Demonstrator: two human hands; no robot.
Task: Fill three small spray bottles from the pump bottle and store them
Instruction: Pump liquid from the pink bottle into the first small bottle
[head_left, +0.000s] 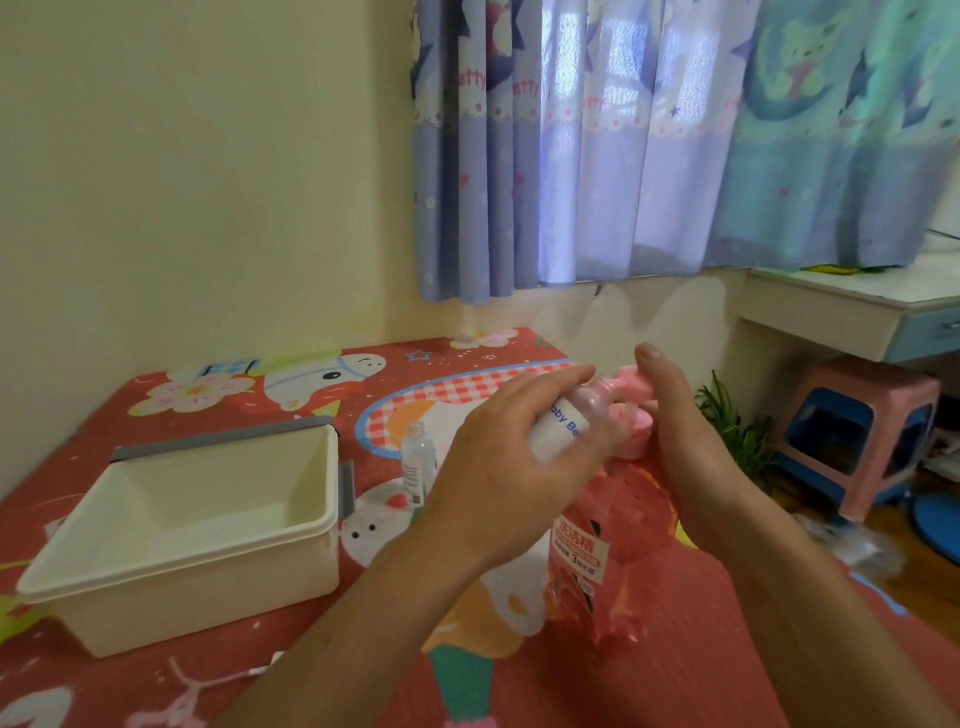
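A tall pink pump bottle (618, 525) stands on the table at centre right. My left hand (498, 467) holds a small clear spray bottle (576, 418) with a white label, tilted with its open neck up against the pink pump head (636, 395). My right hand (675, 431) rests over the pump head with its palm on the far side and fingers stretched out. A second small clear bottle (417, 460) stands upright, uncapped, just left of my left hand. A third small bottle is not visible.
An open cream plastic bin (306, 530) with a grey handle sits at the left on the red cartoon tablecloth (649, 675). The table's right edge drops to the floor, where a plant (737, 431) and a pink-and-blue stool (857, 441) stand. A white desk (831, 306) is at the far right.
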